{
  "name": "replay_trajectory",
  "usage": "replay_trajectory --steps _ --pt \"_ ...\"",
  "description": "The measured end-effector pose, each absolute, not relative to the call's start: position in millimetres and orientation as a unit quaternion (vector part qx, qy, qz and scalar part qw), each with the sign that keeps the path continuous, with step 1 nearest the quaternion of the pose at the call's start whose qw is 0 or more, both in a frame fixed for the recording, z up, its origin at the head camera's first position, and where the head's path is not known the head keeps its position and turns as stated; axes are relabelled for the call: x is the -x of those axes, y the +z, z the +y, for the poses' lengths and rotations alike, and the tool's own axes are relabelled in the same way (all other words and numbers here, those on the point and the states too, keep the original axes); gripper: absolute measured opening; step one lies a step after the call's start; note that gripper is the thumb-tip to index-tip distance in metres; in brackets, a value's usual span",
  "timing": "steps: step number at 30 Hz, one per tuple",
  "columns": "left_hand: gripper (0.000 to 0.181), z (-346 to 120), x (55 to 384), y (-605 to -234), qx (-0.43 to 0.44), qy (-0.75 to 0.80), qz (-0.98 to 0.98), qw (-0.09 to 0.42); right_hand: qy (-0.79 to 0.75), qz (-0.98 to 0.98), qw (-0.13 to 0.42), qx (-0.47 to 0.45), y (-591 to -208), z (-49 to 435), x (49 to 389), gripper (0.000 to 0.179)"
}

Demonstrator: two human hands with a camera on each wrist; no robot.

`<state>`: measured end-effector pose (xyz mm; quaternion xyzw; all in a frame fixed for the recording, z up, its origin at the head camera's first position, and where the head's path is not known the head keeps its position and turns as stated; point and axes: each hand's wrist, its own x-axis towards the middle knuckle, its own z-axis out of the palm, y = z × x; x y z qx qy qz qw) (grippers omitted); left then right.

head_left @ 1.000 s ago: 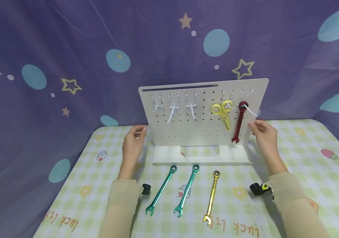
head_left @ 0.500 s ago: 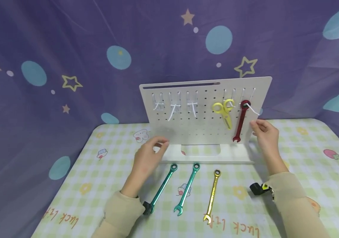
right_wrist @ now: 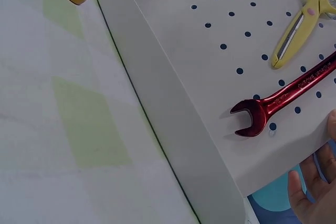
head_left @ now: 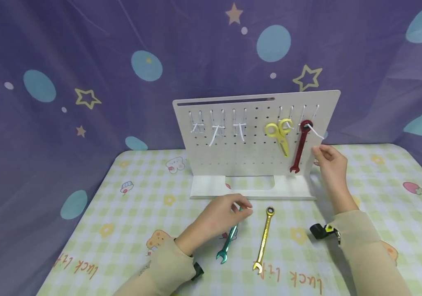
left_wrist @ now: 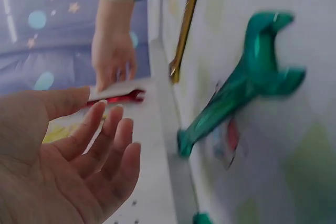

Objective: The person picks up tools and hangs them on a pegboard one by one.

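"Two hands recorded at the pegboard (head_left: 211, 158). State of each?"

"Left hand (head_left: 220, 213): over the near teal wrench (head_left: 228, 242), fingers loosely bent, a wide gap between thumb and fingertips, nothing held. Right hand (head_left: 332, 167): thumb on the front of the board at its right edge, fingers beyond that edge, pinching it."

"Location of the tools?"

"That teal wrench lies on the checked tablecloth (head_left: 368, 193), forked end towards the person, ring end partly masked by the left fingers. The gold wrench (head_left: 264, 241) lies just beside, to its right. The left wrist view adds the end of a second teal wrench (left_wrist: 202, 218); the rest of it is out of that view. On the board hang yellow scissors (head_left: 280, 135) and, nearest the right hand, a red wrench (head_left: 300, 149). Three white hooks (head_left: 239, 124) on the left part carry nothing."

"Step in hand?"

"In my judgement, a reach, with the board steadied. Whether for teal or gold, I cannot tell."

"Requirement for the next move?"

"A grip would call for lowering the left fingers and narrowing them round one shank, clear of its neighbour, with the right hand keeping the board firm."
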<state>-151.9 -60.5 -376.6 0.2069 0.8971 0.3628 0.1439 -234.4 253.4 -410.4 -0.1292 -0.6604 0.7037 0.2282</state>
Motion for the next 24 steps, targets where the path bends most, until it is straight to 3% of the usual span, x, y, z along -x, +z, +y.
replay_trajectory --steps 14,24 --pt "0.03 -19.6 145.0 -400.5 -0.222 0.293 0.902 0.226 0.708 -0.657 0.221 0.137 -409.0 253.3 232.4 0.009" --pt "0.037 -1.9 139.7 -403.6 -0.244 0.184 0.935 0.181 0.705 -0.66 0.219 0.139 -408.9 252.1 231.1 0.006"
